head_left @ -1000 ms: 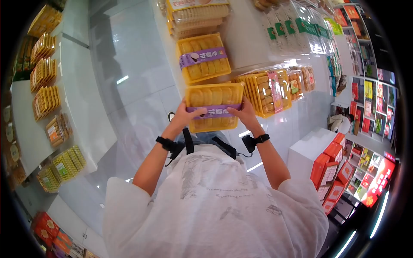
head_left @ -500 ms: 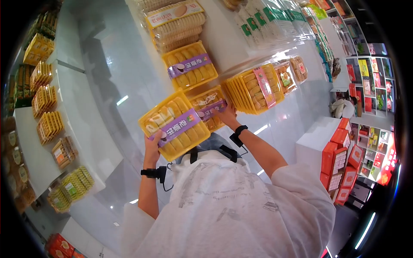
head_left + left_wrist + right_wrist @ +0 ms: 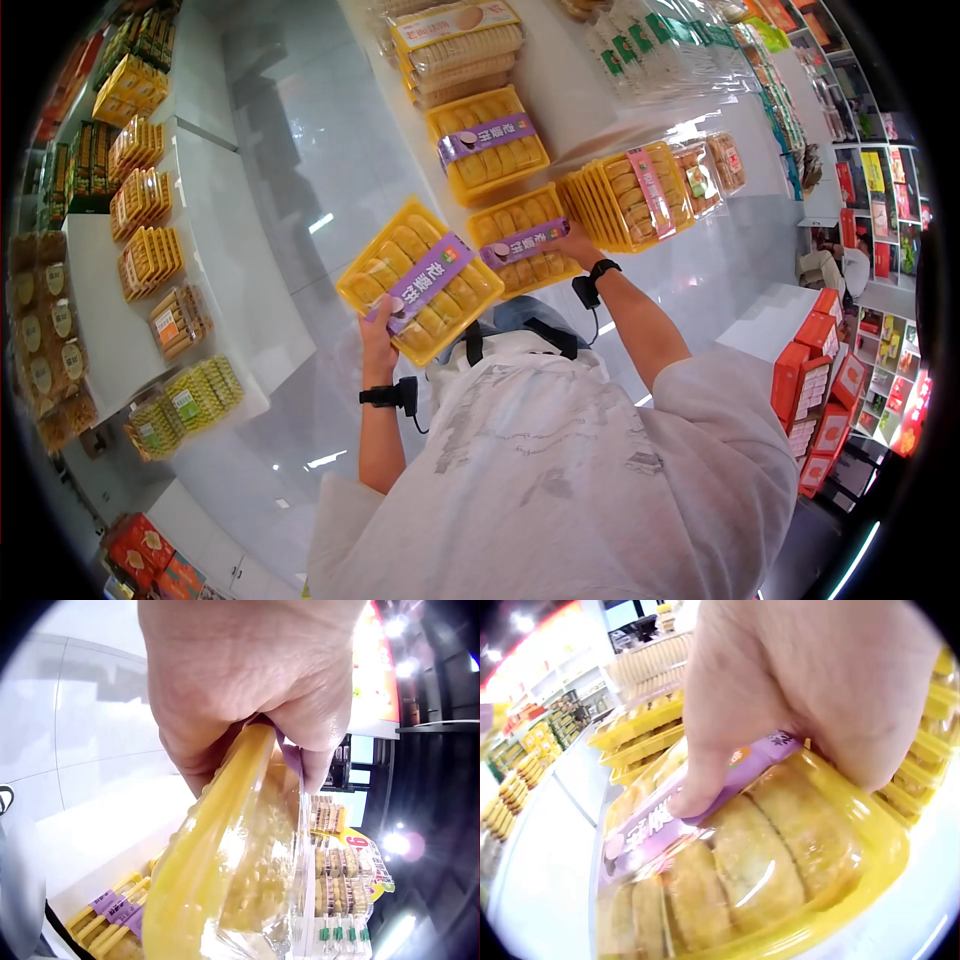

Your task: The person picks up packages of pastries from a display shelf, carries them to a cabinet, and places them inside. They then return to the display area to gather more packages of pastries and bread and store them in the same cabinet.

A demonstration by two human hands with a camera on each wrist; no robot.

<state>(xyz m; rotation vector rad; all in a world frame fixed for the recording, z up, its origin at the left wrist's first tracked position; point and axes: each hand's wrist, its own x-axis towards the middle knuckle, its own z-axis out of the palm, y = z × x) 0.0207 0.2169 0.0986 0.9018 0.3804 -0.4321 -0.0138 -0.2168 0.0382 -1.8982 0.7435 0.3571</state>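
My left hand (image 3: pixel 378 345) grips the lower left edge of a yellow pastry pack (image 3: pixel 425 285), with the thumb over its purple paper band. The pack is tilted, held out to the left in front of my body. In the left wrist view its clear cover and yellow tray (image 3: pixel 217 855) show edge-on between thumb and fingers. My right hand (image 3: pixel 575 245) holds the right end of a second pastry pack (image 3: pixel 512 235) like it. In the right wrist view the thumb presses on the purple band (image 3: pixel 664 817), and the other fingers go out of sight around the end.
Just beyond lies another purple-banded pack (image 3: pixel 490 145). Right of my right hand stand yellow trays with a pink band (image 3: pixel 630 195). Pale biscuit packs (image 3: pixel 465 50) sit at the back on the white display table (image 3: pixel 575 100). A white counter (image 3: pixel 240 260) with more packs runs along the left.
Both hands were on one pack in front of me. My left hand has carried it left and tilted it, exposing the second pack, which my right hand now holds at its end.
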